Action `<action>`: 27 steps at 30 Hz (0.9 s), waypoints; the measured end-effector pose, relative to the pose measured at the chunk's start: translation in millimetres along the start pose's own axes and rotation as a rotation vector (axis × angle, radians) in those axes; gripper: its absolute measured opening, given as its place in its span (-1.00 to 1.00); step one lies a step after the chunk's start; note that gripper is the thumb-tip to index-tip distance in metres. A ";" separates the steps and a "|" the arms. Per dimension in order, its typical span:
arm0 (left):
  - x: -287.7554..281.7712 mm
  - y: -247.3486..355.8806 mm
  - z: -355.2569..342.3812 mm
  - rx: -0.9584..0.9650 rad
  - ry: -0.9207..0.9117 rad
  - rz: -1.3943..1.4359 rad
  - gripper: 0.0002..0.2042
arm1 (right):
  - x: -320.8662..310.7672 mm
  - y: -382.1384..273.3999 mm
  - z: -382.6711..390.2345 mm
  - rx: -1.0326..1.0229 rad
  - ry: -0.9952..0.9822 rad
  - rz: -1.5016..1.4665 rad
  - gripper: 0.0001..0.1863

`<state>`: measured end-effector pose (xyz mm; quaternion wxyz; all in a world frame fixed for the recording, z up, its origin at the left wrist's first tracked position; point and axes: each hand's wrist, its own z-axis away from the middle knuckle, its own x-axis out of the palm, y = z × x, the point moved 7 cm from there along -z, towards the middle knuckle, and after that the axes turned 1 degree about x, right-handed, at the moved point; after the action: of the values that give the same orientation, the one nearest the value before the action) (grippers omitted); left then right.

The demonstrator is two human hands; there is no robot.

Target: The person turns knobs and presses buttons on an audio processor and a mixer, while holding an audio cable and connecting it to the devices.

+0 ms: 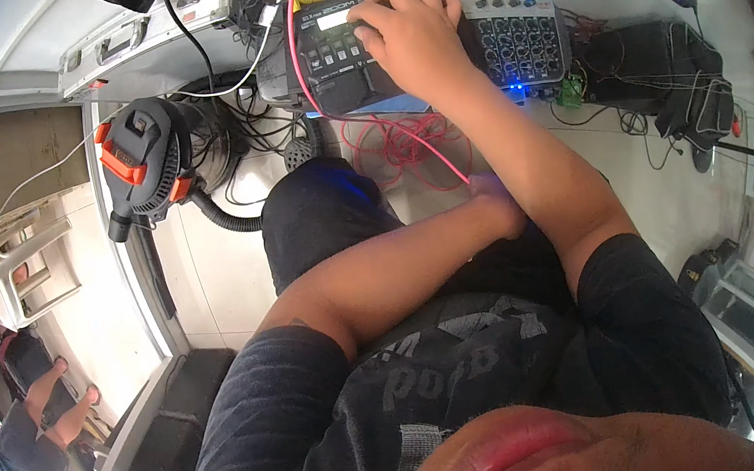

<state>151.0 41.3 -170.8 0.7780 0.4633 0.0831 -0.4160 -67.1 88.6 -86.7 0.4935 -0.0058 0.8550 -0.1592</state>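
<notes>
My right hand point(414, 25) rests palm down over a black multi-effects pedal point(337, 53) with a small lit screen. Its fingers are bent and spread apart across the top panel, covering part of the controls. Below it, my left arm crosses my lap to the right. My left hand point(494, 201) is partly covered by my right forearm. A pinkish-red cable point(410, 135) runs in a straight line into that left hand, which looks closed around it. The cable's other end loops up to a plug behind the pedal, and more of it lies coiled on the floor.
An audio mixer point(518, 37) with blue lights adjoins the pedal on the right. A vacuum cleaner point(147, 159) and black cables stand left, near a silver case point(149, 34). Black bags point(660, 78) lie right. Far left are a white plastic stool point(26, 274) and another person's legs.
</notes>
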 end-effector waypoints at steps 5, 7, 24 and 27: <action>9.2 -3.9 -5.1 -0.003 0.035 -0.011 -0.39 | 3.6 -1.7 -5.3 0.066 0.005 -0.027 -0.81; 8.0 -2.4 -5.0 -0.015 0.003 0.012 -0.40 | 2.2 0.6 -5.0 0.070 0.012 -0.020 -0.80; 2.5 0.8 -0.6 -0.016 -0.075 -0.032 -0.36 | -2.3 0.3 -4.8 0.096 0.029 -0.020 -0.85; 6.6 -0.6 -2.3 -0.005 -0.053 -0.035 -0.37 | -1.9 -1.0 -4.4 0.088 0.024 -0.018 -0.85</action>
<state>155.3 39.1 -175.9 0.7737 0.4487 0.0716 -0.4415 -70.0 89.1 -82.7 0.4817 0.0098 0.8529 -0.2010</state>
